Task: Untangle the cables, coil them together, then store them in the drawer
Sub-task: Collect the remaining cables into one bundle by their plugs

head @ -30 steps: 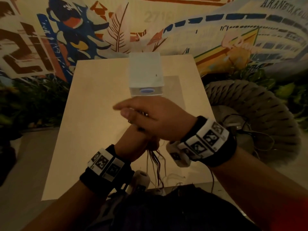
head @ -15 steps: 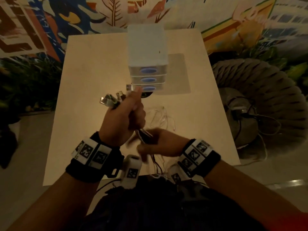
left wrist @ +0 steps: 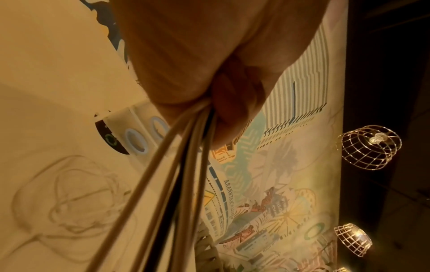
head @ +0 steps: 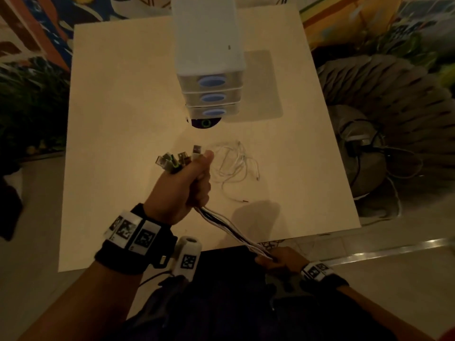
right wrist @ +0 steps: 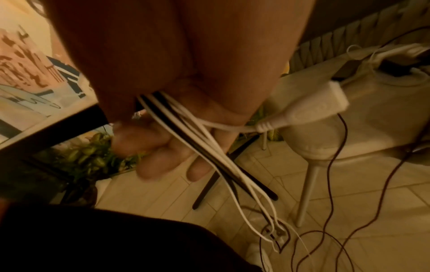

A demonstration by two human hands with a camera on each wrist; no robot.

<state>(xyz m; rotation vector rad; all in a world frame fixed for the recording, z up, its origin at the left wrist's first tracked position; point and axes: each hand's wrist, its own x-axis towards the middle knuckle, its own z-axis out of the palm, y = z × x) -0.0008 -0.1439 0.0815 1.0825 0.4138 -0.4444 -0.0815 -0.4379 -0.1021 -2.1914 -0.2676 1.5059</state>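
Straightening the cables [head: 229, 226]: your left hand [head: 181, 187] grips the plug ends, your right hand [head: 277, 259] closes round the strands below. Next, coil them; the drawer [head: 211, 82] looks unopened.

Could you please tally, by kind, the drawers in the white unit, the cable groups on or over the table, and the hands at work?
Drawers in the drawer unit, each with a blue oval handle: 3
Cable groups: 2, the cable bundle stretched between both hands, and the loose white cable lying on the table
Hands: 2, left hand and right hand
Total: 7
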